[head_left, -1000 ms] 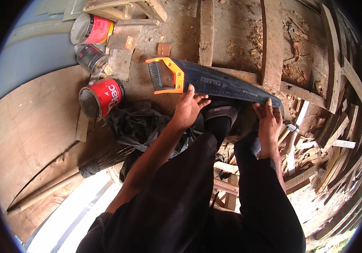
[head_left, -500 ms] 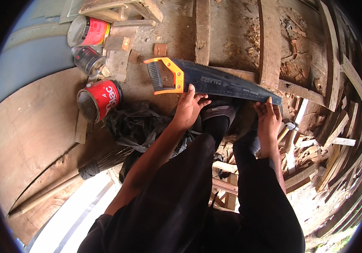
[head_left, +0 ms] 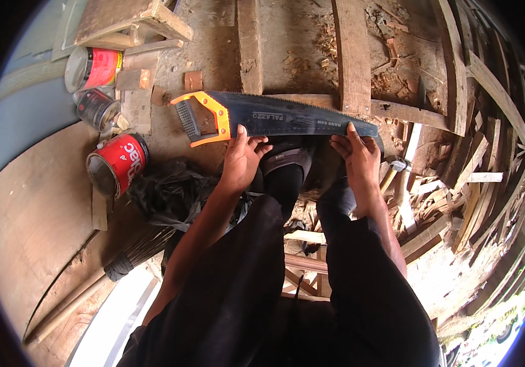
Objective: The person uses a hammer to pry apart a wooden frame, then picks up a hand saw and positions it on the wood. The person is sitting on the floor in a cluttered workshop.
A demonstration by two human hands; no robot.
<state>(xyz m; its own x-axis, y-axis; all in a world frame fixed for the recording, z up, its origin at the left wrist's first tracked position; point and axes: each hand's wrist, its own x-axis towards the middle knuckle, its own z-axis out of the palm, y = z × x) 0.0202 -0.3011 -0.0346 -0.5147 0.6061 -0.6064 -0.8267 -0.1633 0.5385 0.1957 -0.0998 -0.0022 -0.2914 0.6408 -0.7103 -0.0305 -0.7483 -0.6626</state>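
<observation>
A hand saw (head_left: 287,116) with a dark blade and an orange and black handle lies crosswise in front of me, its toothed edge facing away and its handle at the left. My left hand (head_left: 243,156) pinches the lower edge of the blade right beside the handle, thumb on top. Near the narrow tip, my right hand (head_left: 358,151) grips the blade the same way, its thumb pressed on the upper face. The fingers under the blade are partly hidden. Below the saw are my knees and legs in dark trousers.
Red paint cans (head_left: 119,162) and a dark can (head_left: 97,109) lie on the left beside a black plastic bag (head_left: 168,189). A stick broom (head_left: 134,257) rests at lower left. Wooden beams (head_left: 353,55) cross the far floor; a hammer (head_left: 399,165) and scrap wood (head_left: 482,177) lie right.
The view has shifted, so the surroundings appear further left. The saw has tilted slightly, its tip a little higher relative to its handle. Both hands keep their hold on the blade.
</observation>
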